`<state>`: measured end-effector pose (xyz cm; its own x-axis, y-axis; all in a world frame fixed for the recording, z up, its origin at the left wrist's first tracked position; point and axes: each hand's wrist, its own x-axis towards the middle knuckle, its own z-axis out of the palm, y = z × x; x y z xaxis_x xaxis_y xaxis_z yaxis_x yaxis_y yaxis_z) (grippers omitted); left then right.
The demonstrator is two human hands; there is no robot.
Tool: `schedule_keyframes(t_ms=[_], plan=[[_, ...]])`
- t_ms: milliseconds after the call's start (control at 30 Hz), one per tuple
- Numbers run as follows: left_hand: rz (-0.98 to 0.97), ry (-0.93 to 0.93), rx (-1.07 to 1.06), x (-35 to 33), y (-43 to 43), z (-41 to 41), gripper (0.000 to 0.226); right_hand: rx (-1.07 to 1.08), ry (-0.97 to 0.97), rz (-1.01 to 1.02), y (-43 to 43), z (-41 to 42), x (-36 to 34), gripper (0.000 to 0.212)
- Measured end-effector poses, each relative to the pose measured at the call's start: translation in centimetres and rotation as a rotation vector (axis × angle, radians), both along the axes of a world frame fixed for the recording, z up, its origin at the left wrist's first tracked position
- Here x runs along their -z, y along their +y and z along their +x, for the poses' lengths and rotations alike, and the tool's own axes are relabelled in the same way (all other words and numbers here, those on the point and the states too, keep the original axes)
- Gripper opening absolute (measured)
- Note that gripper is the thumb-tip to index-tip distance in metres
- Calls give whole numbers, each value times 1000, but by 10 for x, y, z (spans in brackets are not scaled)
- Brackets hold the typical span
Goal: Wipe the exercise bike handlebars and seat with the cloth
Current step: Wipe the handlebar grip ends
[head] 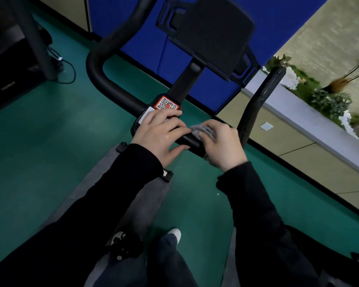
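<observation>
Sleeves (116, 195): black, long, over both forearms.
Floor (39, 141): smooth green; grey mat (104, 177) below the bars; blue partition (278, 21) and planter ledge (311, 112) beyond.
Handlebars (94, 65): black, matte, tubular, with upcurved horns; red QR sticker (167, 104) at centre.
Cloth (201, 130): grey, nubby, bunched on the crossbar right of centre.
Right hand (222, 146): curled round the cloth, holding it against the bar.
Left hand (162, 135): fingers straight, laid over the centre block, tips just beside the cloth.

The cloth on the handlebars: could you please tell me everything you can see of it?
The cloth is grey, mottled and soft-looking. It is bunched and draped over the black handlebar crossbar, with a bit showing below the bar. The right hand grips it, covering most of it; the left hand rests on the bar beside its left edge.
</observation>
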<state>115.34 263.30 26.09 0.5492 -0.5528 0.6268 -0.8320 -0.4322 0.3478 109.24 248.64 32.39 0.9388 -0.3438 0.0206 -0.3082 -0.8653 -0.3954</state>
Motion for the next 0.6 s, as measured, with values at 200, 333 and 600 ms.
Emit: schedule_keyframes(t_ms=[200,333,600], plan=[[2,-10,6,0,-1,-1,32,-127,238,23,-32,-6,-24,7],[9,-6,1,0,1,1,31,-124,226,18,-27,5,-17,8],[56,44,-25,-2,-1,-1,57,-18,-106,31,-8,-17,0,13]])
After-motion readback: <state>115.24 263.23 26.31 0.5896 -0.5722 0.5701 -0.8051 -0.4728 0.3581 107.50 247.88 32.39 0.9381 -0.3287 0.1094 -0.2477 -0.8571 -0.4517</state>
